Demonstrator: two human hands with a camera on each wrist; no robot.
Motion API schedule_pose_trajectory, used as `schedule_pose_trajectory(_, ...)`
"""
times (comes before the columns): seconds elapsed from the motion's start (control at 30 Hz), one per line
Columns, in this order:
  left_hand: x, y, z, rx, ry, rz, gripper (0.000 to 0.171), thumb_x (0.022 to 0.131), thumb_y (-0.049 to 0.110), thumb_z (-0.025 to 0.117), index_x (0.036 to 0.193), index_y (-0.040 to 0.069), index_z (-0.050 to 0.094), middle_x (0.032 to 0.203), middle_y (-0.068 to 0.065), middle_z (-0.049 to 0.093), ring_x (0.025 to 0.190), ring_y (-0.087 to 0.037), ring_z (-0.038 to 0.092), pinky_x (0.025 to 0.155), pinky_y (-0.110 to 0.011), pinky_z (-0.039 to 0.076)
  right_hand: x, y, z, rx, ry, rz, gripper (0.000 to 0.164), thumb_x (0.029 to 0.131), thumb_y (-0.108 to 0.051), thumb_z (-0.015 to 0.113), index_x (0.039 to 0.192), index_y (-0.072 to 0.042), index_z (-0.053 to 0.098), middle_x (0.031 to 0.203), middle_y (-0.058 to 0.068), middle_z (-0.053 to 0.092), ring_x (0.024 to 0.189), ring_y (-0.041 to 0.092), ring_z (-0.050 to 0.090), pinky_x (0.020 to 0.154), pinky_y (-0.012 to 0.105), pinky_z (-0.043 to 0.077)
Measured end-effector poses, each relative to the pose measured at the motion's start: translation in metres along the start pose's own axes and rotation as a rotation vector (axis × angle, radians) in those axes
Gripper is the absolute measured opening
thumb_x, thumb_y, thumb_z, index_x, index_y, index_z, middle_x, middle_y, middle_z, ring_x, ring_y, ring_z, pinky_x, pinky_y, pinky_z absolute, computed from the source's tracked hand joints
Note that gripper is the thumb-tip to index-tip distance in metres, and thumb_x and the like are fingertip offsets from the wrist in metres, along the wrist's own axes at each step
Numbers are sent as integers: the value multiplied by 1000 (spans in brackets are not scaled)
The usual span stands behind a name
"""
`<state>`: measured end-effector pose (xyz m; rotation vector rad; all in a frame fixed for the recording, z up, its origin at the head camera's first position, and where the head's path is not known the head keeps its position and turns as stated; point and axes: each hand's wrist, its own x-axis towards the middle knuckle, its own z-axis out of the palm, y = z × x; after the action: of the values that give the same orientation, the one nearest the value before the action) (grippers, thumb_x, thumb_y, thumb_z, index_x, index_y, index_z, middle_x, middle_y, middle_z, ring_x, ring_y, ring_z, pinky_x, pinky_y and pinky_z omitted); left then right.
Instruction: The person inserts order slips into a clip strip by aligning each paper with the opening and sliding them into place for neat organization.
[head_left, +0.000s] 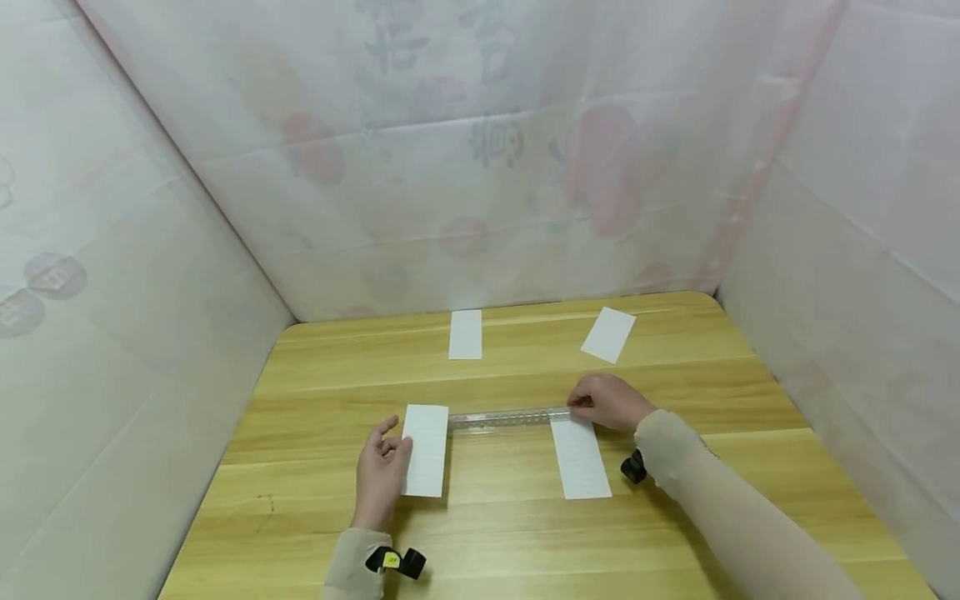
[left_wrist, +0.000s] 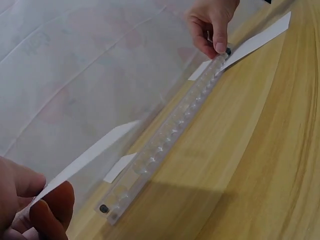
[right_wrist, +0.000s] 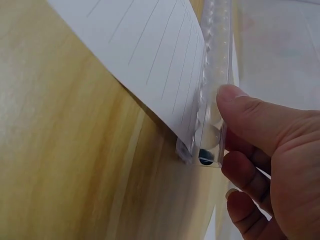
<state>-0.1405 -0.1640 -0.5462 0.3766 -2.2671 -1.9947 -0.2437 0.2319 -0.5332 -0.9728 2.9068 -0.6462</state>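
My left hand (head_left: 380, 475) pinches the edge of a white paper slip (head_left: 426, 450) between thumb and fingers, holding it raised over the table. A clear plastic ticket rail (head_left: 498, 421) with a row of round bumps and dark ends lies crosswise, beyond the raised slip. My right hand (head_left: 611, 402) grips its right end, the thumb (right_wrist: 237, 102) on one face and fingers behind. From that end a second paper slip (head_left: 581, 458) stretches toward me; ruled lines show on it in the right wrist view. Its far edge meets the rail; how deep it sits I cannot tell.
Two more white slips lie near the back of the wooden table (head_left: 337, 358), one upright slip (head_left: 466, 335) and one slanted slip (head_left: 609, 335). Pale fabric walls (head_left: 480, 208) enclose the table at the back and both sides. Each wrist wears a black camera (head_left: 633, 467).
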Motion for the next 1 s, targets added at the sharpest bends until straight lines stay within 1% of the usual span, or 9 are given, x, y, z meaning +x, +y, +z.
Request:
schedule_pose_trajectory(0.07,-1,0,0,12,7,15,29,96,13,60,124,10,60,92,-10,60,58,-10,47,48,-22,41,-1,2,1,5,-2,12,8,84,-19,76,91,-22,76,88,-14,64,79,3,59,70,27,51)
schedule_pose_trajectory(0.13,-2,1,1,29,7,24,21,96,11,58,116,7,65,96,-11,61,65,-12,51,53,-22,44,-2,3,1,11,-4,28,8,85,-20,76,92,-23,76,89,-15,65,81,3,60,72,28,52)
schedule_pose_trajectory(0.23,-3,3,2,42,-3,19,18,97,10,57,110,5,67,103,-11,61,76,-17,54,61,-24,47,-4,5,2,29,-7,46,7,85,-21,75,92,-23,76,90,-15,65,82,5,60,73,30,52)
schedule_pose_trajectory(0.4,-4,6,2,59,-62,-21,24,96,9,55,117,3,64,110,-13,54,79,-19,51,61,-24,45,-6,6,1,38,-4,58,8,86,-23,75,93,-24,76,90,-16,64,82,5,61,72,30,52)
schedule_pose_trajectory(0.47,-5,8,2,63,-89,-27,27,95,7,55,120,2,62,110,-13,51,77,-18,50,59,-23,44,-5,7,1,38,0,56,8,85,-23,75,93,-24,76,90,-15,65,82,5,61,72,30,52)
schedule_pose_trajectory(0.53,-5,9,3,68,-106,-25,29,93,4,55,121,3,61,108,-13,50,78,-19,50,59,-23,45,-5,8,1,39,3,54,8,85,-23,75,93,-25,76,91,-15,65,83,5,61,72,30,52)
schedule_pose_trajectory(0.67,-6,9,5,81,-118,-4,29,92,3,56,121,3,61,104,-12,50,78,-18,50,62,-24,46,-5,8,1,38,9,50,9,85,-22,75,93,-24,76,91,-14,65,83,6,61,72,31,52)
schedule_pose_trajectory(0.87,-5,4,7,99,-121,1,27,92,3,58,119,2,62,102,-12,51,77,-18,51,61,-24,46,-4,5,0,35,13,55,9,85,-21,75,93,-22,76,91,-13,66,82,7,61,73,31,52)
schedule_pose_trajectory(1.0,-5,3,9,102,-123,-7,27,92,5,59,119,1,63,103,-11,52,79,-17,52,62,-23,47,-4,5,0,34,22,58,8,85,-20,75,93,-22,76,90,-13,66,82,7,62,73,32,52)
